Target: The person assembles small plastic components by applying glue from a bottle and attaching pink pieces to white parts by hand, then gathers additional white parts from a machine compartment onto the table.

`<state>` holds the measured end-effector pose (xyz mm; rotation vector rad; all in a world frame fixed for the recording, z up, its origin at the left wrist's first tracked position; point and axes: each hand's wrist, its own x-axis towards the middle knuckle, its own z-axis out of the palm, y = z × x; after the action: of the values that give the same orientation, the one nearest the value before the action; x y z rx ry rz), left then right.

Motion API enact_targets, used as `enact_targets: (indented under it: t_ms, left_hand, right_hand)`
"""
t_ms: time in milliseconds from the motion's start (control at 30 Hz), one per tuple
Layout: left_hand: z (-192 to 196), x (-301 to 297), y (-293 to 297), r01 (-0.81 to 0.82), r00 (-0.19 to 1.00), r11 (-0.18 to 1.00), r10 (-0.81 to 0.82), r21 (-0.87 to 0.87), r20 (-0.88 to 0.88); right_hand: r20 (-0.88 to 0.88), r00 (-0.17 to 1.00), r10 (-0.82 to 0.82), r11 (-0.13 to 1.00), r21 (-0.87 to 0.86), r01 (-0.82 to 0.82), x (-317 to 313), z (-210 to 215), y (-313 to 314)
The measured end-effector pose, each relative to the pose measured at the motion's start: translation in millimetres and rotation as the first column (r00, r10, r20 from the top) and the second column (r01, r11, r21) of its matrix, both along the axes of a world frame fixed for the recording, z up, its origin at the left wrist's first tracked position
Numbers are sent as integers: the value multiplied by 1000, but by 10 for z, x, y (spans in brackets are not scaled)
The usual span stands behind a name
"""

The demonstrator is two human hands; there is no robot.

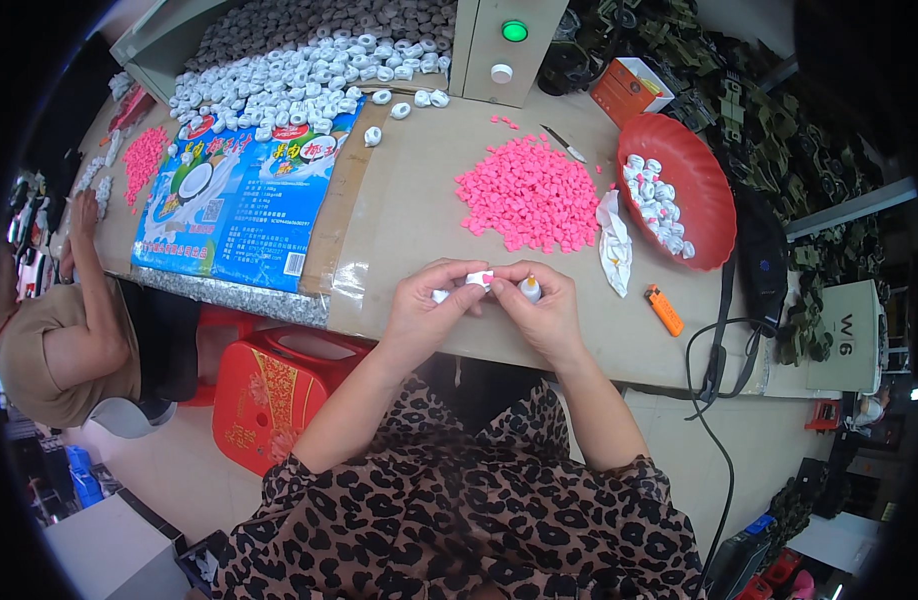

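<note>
Orange lighter, right of center; red stool, lower left; green round light, top center; orange box, upper right.

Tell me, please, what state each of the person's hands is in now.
Left hand: closed, holding a white piece with a pink bit against it.
Right hand: closed, holding what looks like a small white bottle with an orange tip.

My left hand is hiding part of the white piece and most of another white thing; my right hand is covering much of the bottle. The view's edge is cutting off the co-worker.
</note>
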<state>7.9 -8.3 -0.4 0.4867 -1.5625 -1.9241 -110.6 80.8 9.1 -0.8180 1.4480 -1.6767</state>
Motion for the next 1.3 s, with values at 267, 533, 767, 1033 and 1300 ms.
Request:
enact_targets:
  t_ms: [267, 533, 767, 1033, 1300]
  left_hand:
    - [27, -5, 22, 67, 998, 987, -64, 145, -25]
    - [14, -4, 18, 52, 998, 997, -51, 51, -29]
    - [24, 1, 3, 65, 998, 998, -65, 7, -18]
    - [70, 11, -8, 103, 995, 993, -102, -51, 22]
    - [47, 14, 13, 65, 997, 992, -60, -107, 41]
  right_hand:
    - [131, 991, 38, 995, 83, -49, -71, 68, -10]
    - [48, 998, 49, 989, 141, -55, -74, 76, -3]
    - [41, 998, 50, 993, 103, -54, -90, 30, 28]
    - [-53, 998, 22, 999, -24, -23, -37, 11, 60]
    - [-347, 937, -22, 998, -57, 2, -44, -39, 58]
